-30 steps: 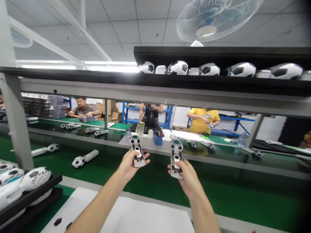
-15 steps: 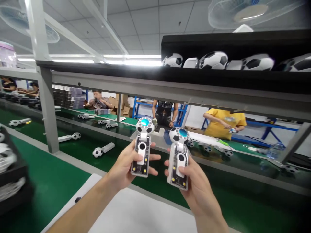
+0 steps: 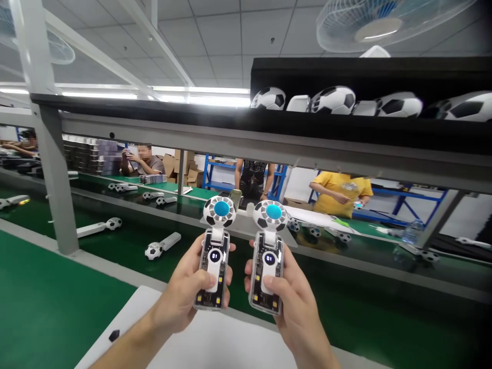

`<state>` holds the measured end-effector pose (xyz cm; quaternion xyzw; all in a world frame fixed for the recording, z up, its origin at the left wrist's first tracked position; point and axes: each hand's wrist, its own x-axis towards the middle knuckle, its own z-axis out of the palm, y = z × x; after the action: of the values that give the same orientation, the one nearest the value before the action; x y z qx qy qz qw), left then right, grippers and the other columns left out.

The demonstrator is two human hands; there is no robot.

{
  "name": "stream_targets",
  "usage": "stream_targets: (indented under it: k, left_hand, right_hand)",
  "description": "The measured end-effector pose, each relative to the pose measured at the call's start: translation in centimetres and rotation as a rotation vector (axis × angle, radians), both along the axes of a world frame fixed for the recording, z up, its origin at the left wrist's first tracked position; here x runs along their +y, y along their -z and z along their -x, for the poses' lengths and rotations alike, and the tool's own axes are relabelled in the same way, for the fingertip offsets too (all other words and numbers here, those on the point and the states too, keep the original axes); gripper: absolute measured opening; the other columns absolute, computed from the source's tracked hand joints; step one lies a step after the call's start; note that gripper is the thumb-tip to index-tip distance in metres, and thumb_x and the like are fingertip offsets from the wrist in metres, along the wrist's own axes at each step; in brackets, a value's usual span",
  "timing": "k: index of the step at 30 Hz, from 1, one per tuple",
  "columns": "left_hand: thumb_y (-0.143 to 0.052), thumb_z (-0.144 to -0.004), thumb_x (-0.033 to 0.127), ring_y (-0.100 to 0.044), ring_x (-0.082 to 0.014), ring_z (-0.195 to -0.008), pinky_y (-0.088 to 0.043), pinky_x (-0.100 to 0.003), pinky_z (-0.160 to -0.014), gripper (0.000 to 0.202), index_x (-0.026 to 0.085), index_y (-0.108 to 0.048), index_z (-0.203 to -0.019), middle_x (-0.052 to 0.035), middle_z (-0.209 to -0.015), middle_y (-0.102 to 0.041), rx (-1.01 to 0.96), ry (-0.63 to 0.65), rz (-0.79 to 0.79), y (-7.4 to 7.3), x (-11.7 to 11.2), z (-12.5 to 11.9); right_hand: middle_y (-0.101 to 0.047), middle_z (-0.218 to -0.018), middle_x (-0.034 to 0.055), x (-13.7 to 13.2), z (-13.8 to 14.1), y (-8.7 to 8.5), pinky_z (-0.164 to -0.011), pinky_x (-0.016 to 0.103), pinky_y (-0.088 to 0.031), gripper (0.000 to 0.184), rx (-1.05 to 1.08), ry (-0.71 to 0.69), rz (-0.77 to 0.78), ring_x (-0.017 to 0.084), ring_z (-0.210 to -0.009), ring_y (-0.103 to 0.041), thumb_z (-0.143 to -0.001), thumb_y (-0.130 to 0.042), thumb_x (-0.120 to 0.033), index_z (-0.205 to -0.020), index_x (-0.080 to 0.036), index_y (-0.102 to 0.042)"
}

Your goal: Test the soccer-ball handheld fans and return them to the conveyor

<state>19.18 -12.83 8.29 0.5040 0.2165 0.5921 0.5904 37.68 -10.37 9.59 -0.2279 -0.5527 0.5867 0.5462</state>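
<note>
My left hand (image 3: 188, 287) is closed round a handheld fan (image 3: 212, 274) with a clear-fronted handle and a soccer-ball head, its thumb pressed on the white panel. A matching handheld fan (image 3: 266, 277) is gripped upright in my right hand (image 3: 295, 297), the thumb on its panel too. Both round displays read 01, and both heads show a blue centre ring. The two fans stand side by side, slightly apart, above a white sheet (image 3: 215, 341).
Past my hands a green conveyor belt (image 3: 126, 246) carries several soccer-ball fans, one white fan (image 3: 163, 246) nearby. Overhead runs a shelf beam (image 3: 215, 136) with a black tray (image 3: 346, 72) of fans. A metal post (image 3: 57, 169) rises at left. Several co-workers sit or stand opposite.
Both displays, dark before, now show 01. The fans have come closer together and moved left and slightly down in view. My left fingers have curled round the handle.
</note>
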Motion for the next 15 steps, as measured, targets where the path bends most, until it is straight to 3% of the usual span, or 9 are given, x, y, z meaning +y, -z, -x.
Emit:
stream_targets:
  k: [6,13,15]
  left_hand:
    - [-0.064,-0.081,0.026,-0.062,-0.0160,-0.060,-0.044,-0.027,-0.057,0.052,0.024,-0.047,-0.130,-0.0028,-0.082,-0.063,-0.078,0.005,0.069,-0.01,-0.10,-0.26]
    - [-0.072,-0.072,0.022,-0.062,-0.0159,-0.066,-0.044,-0.028,-0.063,0.067,0.026,-0.046,-0.133,-0.0027,-0.089,-0.063,-0.110,0.004,0.091,-0.18,0.06,-0.22]
    - [-0.073,-0.072,0.022,-0.062,-0.0161,-0.066,-0.044,-0.027,-0.062,0.070,0.028,-0.044,-0.135,-0.0026,-0.090,-0.063,-0.098,-0.011,0.084,-0.28,-0.16,-0.27]
  right_hand:
    - [-0.068,-0.091,0.0062,-0.41,0.05,-0.16,-0.065,0.028,-0.050,0.062,0.002,0.008,0.060,0.019,-0.072,-0.062,-0.080,-0.067,-0.030,-0.136,-0.023,-0.042]
    - [-0.067,-0.098,0.0064,-0.50,-0.03,0.26,-0.064,0.029,-0.049,0.088,0.038,0.000,0.053,0.019,-0.072,-0.062,-0.074,-0.076,-0.031,-0.148,-0.026,-0.027]
    - [-0.067,-0.099,0.0070,-0.61,-0.01,0.17,-0.063,0.028,-0.049,0.087,0.037,0.015,0.049,0.019,-0.073,-0.062,-0.074,-0.076,-0.032,-0.147,-0.025,-0.028]
